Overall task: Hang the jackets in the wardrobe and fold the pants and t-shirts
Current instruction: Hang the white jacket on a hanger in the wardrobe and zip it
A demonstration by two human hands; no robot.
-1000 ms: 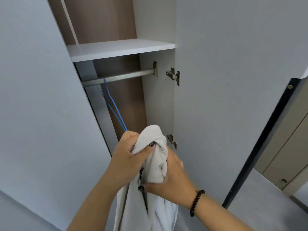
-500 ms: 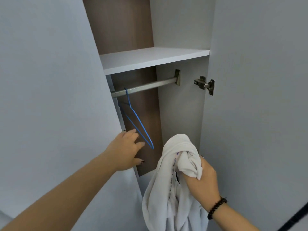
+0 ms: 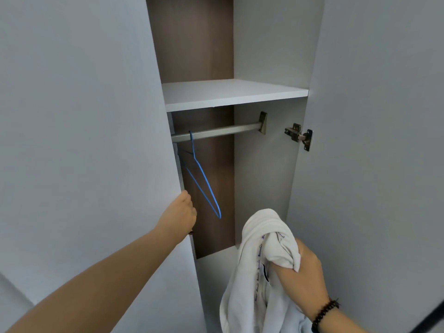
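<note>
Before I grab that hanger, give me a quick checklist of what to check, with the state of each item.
1. Blue hanger on the rail: hooked on, hanging free. Ok.
2. Left hand free to take it: at the left door's edge, beside the hanger; whether it grips the door, cannot tell.
3. White jacket secure: right hand grips it bunched. Ok.
4. Jacket ready for the hanger: crumpled, collar not opened. Not ok.
5. Room on the rail: bare to the right of the hanger. Ok.
6. Right door out of the way: swung open. Ok.
</note>
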